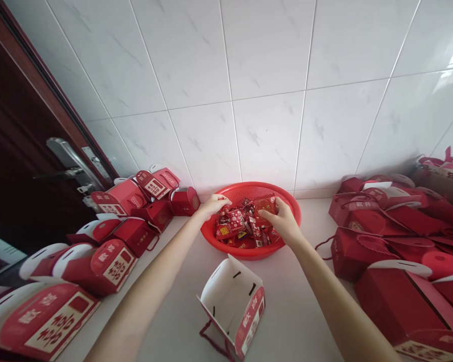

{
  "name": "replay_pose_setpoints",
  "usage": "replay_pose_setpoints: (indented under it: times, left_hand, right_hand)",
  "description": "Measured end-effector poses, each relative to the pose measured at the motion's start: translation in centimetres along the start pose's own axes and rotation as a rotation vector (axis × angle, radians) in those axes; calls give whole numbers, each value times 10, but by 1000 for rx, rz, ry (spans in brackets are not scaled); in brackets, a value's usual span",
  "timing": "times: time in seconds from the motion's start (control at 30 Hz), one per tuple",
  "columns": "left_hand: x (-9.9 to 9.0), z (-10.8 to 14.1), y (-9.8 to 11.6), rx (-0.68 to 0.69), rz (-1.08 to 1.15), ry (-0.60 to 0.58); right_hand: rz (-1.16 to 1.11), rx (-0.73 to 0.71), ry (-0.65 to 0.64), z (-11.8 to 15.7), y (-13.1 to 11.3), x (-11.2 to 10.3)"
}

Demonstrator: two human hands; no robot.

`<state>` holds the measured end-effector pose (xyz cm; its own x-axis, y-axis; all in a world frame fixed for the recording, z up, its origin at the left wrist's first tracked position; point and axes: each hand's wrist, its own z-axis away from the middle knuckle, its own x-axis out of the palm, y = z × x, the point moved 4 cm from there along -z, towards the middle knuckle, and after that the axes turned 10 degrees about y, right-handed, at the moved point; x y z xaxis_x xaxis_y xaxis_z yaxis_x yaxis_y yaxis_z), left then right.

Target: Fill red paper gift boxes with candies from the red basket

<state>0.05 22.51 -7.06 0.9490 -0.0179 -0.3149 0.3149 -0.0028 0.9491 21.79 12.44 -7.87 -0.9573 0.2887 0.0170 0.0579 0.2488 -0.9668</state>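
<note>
A round red plastic basket (pixel 249 255) stands against the wall, holding many red wrapped sweets (pixel 236 219). Over its left rim, my left hand (pixel 214 205) has its fingers pinched together near the sweets; whatever they hold is too small to name. My right hand (pixel 283 218), at the basket's right side, grips a flat red packet (pixel 265 207) between thumb and fingers. Nearer to me stands a red and white carton (pixel 232 296) with its top open, its pale inside showing and a dark red cord handle hanging at its left.
Red gift boxes (pixel 113 266) line the left side, beside a dark door (pixel 18 125) with a metal handle. More red boxes (pixel 396 301) are packed together at the right. A tiled wall (pixel 264 136) rises behind the basket.
</note>
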Motion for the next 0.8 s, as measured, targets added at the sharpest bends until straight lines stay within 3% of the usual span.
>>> replay_pose_setpoints:
  times: [0.2,0.4,0.5,0.67,0.8]
  left_hand:
    - [14,3,-17,-66,-345,-234]
    - [22,14,-12,-36,-451,-381]
    - [21,12,-10,9,-458,-338]
    - [12,-3,-11,89,-488,-162]
    - [11,-13,-9,96,-582,-132]
  right_hand:
    - [-1,25,65,1,1,-1]
    - [-25,28,67,1,0,-1]
    - [-30,27,67,0,0,-1]
    - [22,1,109,0,-1,-3]
    - [8,17,103,0,0,-3]
